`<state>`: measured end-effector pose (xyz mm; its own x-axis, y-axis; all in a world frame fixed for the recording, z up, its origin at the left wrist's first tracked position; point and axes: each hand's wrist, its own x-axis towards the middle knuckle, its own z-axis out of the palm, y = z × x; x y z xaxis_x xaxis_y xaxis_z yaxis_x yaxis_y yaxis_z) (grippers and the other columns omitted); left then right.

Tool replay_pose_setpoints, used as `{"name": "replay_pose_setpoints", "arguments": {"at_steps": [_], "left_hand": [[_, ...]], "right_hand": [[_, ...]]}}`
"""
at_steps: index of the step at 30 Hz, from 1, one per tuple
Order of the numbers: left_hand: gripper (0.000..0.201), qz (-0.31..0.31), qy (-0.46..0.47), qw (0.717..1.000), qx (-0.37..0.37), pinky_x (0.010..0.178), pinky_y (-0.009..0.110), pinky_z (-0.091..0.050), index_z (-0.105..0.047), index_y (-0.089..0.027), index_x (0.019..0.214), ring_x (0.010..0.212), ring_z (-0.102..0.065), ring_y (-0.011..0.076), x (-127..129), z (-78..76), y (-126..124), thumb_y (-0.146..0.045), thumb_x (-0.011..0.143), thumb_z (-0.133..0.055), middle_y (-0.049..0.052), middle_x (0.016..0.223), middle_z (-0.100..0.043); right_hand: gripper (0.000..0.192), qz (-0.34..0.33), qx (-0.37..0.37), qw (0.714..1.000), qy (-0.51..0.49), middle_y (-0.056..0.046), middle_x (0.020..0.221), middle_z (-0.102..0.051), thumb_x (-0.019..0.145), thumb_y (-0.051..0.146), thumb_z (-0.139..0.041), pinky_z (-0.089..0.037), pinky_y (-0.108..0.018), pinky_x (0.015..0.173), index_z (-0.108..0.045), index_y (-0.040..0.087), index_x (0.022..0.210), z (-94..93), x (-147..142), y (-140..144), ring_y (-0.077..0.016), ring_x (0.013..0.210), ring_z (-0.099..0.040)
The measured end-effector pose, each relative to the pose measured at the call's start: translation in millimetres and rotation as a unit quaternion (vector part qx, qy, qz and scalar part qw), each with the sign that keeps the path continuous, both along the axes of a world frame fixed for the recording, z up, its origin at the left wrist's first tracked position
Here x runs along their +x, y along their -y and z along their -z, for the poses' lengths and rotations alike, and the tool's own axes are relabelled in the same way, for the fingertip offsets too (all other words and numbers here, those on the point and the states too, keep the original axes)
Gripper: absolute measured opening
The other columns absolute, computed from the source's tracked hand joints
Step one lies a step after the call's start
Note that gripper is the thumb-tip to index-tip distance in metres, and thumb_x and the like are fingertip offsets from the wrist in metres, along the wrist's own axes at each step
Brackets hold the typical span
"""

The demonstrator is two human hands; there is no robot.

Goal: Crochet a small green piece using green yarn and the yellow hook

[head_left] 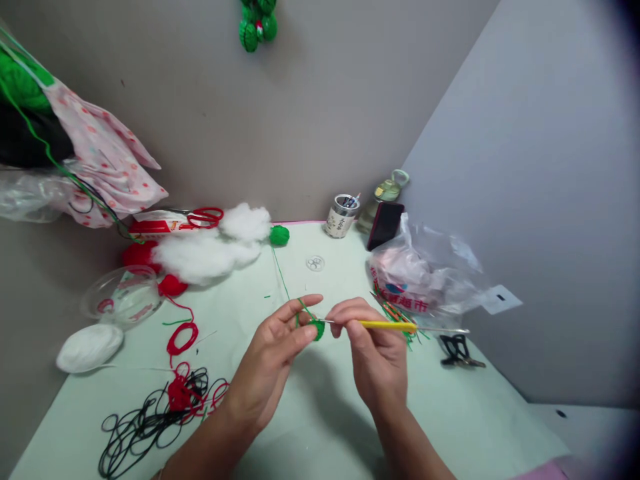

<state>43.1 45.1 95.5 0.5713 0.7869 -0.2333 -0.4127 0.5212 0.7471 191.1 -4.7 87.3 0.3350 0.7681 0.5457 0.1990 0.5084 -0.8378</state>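
A small green crocheted piece (317, 329) is held above the middle of a pale green surface (320, 413), pinched narrowly between the thumb and fingers of the left hand (273, 363), apparently to keep it steady for stitching. A yellow-handled crochet hook (387, 326) is gripped by the closed fingers of the right hand (373, 353), its metal tip touching the piece. Green yarn (281, 273) is led over the left forefinger, seemingly for tension, back to a green yarn ball (279, 235). White stuffing (210, 250), red scissors (203, 217), tangled black and red cord (160, 407) and a plastic bag (425, 273) are spread around.
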Motion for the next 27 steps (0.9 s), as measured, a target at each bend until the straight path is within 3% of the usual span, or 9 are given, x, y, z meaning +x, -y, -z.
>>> {"name": "replay_pose_setpoints", "arguments": {"at_steps": [2, 5, 7, 10, 12, 14, 17, 21, 27], "left_hand": [[0.036, -0.002, -0.026, 0.998, 0.051, 0.090, 0.029, -0.043, -0.081, -0.026, 0.118, 0.096, -0.057, 0.0169, 0.0, 2.2, 1.1, -0.033, 0.083, -0.087, 0.002, 0.096, -0.069], [0.036, -0.029, -0.063, 0.993, 0.093, 0.088, 0.028, -0.044, -0.081, -0.028, 0.120, 0.092, -0.057, 0.0162, 2.6, 6.1, 2.8, -0.034, 0.085, -0.087, 0.001, 0.092, -0.068], [0.041, -0.050, -0.056, 0.995, 0.071, 0.088, 0.028, -0.045, -0.080, -0.027, 0.122, 0.089, -0.057, 0.0154, 4.9, 7.4, 3.0, -0.034, 0.083, -0.089, 0.000, 0.089, -0.066], [0.042, -0.018, 0.002, 1.000, -0.021, 0.083, 0.027, -0.046, -0.082, -0.021, 0.118, 0.069, -0.047, 0.0099, 6.5, 6.7, 1.0, -0.033, 0.079, -0.091, -0.002, 0.080, -0.061], [0.039, 0.010, 0.033, 0.997, -0.074, 0.081, 0.027, -0.047, -0.084, -0.017, 0.113, 0.058, -0.032, 0.0064, 5.5, 5.2, -1.6, -0.031, 0.077, -0.092, -0.005, 0.071, -0.052], [0.037, 0.011, 0.041, 0.995, -0.087, 0.081, 0.029, -0.047, -0.085, -0.016, 0.109, 0.057, -0.029, 0.0066, 3.7, 4.0, -3.7, -0.030, 0.075, -0.093, -0.006, 0.068, -0.049], [0.037, -0.008, 0.005, 1.000, -0.020, 0.085, 0.030, -0.044, -0.085, -0.022, 0.111, 0.073, -0.049, 0.0131, 2.0, 3.7, -3.6, -0.031, 0.076, -0.091, -0.001, 0.078, -0.061], [0.034, -0.006, -0.063, 0.993, 0.095, 0.095, 0.033, -0.042, -0.081, -0.029, 0.119, 0.099, -0.058, 0.0205, 2.0, 6.1, -0.6, -0.035, 0.086, -0.084, 0.003, 0.099, -0.071], [0.029, -0.012, -0.096, 0.987, 0.128, 0.090, 0.033, -0.041, -0.080, -0.030, 0.119, 0.094, -0.056, 0.0201, -1.1, 8.6, 0.6, -0.036, 0.091, -0.077, 0.001, 0.095, -0.064]], "right_hand": [[0.018, -0.002, -0.006, 1.000, 0.022, -0.006, 0.088, -0.075, 0.102, 0.021, -0.063, -0.056, -0.031, 0.067, -0.080, 0.024, 0.097, -0.8, -2.1, -1.9, -0.0196, 0.082, -0.070], [0.021, 0.037, 0.001, 0.997, 0.067, -0.006, 0.088, -0.076, 0.102, 0.017, -0.062, -0.058, -0.029, 0.064, -0.080, 0.025, 0.101, 2.0, -7.5, -0.4, -0.0186, 0.080, -0.071], [0.024, 0.076, 0.016, 0.987, 0.140, -0.006, 0.094, -0.076, 0.100, 0.013, -0.063, -0.060, -0.031, 0.067, -0.081, 0.027, 0.106, 6.0, -9.7, 2.5, -0.0189, 0.083, -0.072], [0.030, 0.119, 0.049, 0.962, 0.243, -0.008, 0.103, -0.077, 0.097, 0.010, -0.066, -0.062, -0.034, 0.074, -0.081, 0.030, 0.112, 10.5, -7.3, 4.6, -0.0207, 0.090, -0.073], [0.026, 0.107, 0.040, 0.975, 0.192, -0.007, 0.099, -0.077, 0.099, 0.012, -0.064, -0.061, -0.033, 0.073, -0.081, 0.029, 0.109, 10.2, -2.6, 3.2, -0.0200, 0.087, -0.073], [0.020, 0.066, 0.007, 0.996, 0.068, -0.004, 0.090, -0.075, 0.102, 0.017, -0.061, -0.057, -0.030, 0.067, -0.079, 0.026, 0.102, 7.6, 1.7, 0.3, -0.0171, 0.077, -0.069], [0.019, 0.000, -0.026, 0.999, -0.046, -0.004, 0.086, -0.073, 0.104, 0.026, -0.061, -0.053, -0.028, 0.062, -0.078, 0.024, 0.094, 3.7, 2.6, -3.4, -0.0149, 0.068, -0.063], [0.016, 0.003, -0.049, 0.998, -0.025, -0.005, 0.089, -0.076, 0.101, 0.028, -0.067, -0.053, -0.029, 0.068, -0.081, 0.024, 0.093, 4.5, -0.1, -4.1, -0.0168, 0.077, -0.065], [0.021, -0.025, -0.070, 0.987, -0.143, -0.002, 0.083, -0.073, 0.102, 0.035, -0.065, -0.052, -0.028, 0.066, -0.077, 0.022, 0.089, 8.8, 4.9, -5.6, -0.0136, 0.068, -0.061]]}}
